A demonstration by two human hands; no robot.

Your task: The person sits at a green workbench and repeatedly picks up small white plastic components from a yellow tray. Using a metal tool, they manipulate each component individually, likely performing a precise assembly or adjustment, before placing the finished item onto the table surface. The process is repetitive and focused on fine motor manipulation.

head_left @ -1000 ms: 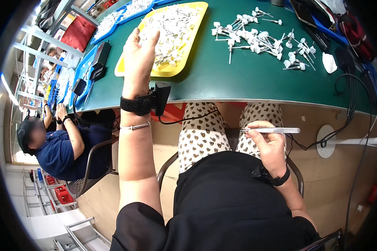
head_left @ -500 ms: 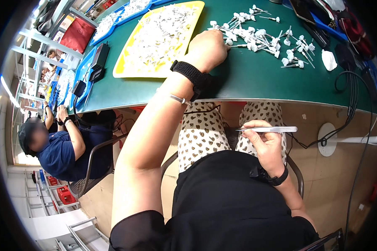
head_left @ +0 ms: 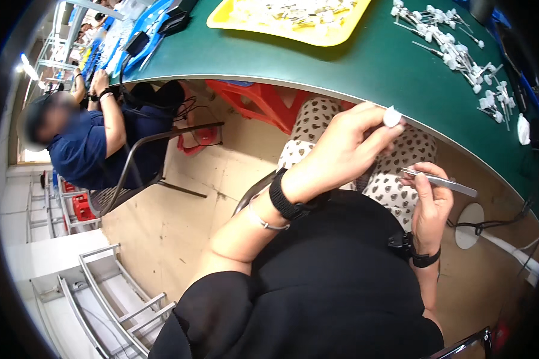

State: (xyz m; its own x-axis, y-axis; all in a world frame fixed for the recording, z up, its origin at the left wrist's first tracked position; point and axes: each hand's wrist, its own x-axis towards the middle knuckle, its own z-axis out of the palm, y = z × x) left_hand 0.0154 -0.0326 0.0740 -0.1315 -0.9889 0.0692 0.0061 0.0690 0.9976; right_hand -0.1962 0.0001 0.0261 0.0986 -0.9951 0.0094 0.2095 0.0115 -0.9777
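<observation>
On my feed, right of center: left hand (head_left: 343, 145) pinching a white plastic part (head_left: 392, 116), right hand (head_left: 432, 206) gripping metal tweezers (head_left: 456, 186). I'd squeeze gently.

The tweezers (head_left: 458, 186) on the right look like smooth, shiny metal. The far yellow tray (head_left: 269, 30) looks like shiny plastic. The green table (head_left: 395, 75) looks smooth. The near black shirt (head_left: 341, 269) is dull cloth.

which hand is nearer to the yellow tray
Left. The left hand, pinching a small white piece, is nearer the person than the yellow tray and a bit right of it; the right hand, holding tweezers, is farther back and right.
</observation>
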